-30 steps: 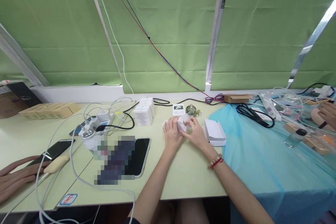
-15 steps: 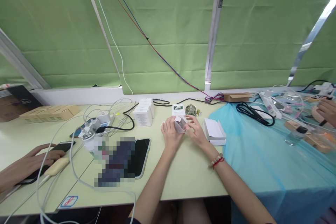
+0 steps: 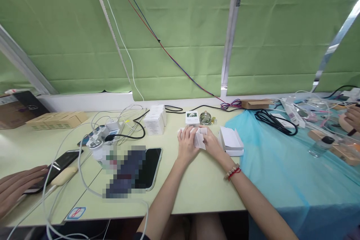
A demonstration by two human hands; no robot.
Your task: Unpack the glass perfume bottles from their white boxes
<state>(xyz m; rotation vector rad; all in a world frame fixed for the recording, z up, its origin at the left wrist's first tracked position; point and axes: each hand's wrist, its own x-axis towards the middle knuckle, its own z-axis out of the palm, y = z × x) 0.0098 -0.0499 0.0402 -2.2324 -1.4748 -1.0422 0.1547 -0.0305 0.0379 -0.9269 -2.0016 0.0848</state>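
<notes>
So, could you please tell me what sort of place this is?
Probably a shared packing or assembly workbench: a long table under green blinds, strewn with charging cables, phones and small white boxes, with other people's hands at both ends.

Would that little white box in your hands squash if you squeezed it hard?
Probably: the small white box, held between the left hand and right hand, looks like thin folded card. It likely weighs little, and its flat sides shouldn't roll.

Pale green table (image 3: 202, 191), draped at right with blue plastic sheet (image 3: 284, 165). Lying directly on top: two phones (image 3: 153, 167), white boxes (image 3: 155, 120), cardboard boxes (image 3: 53, 119), tangled white cables (image 3: 84, 135), black cord (image 3: 277, 122).
</notes>
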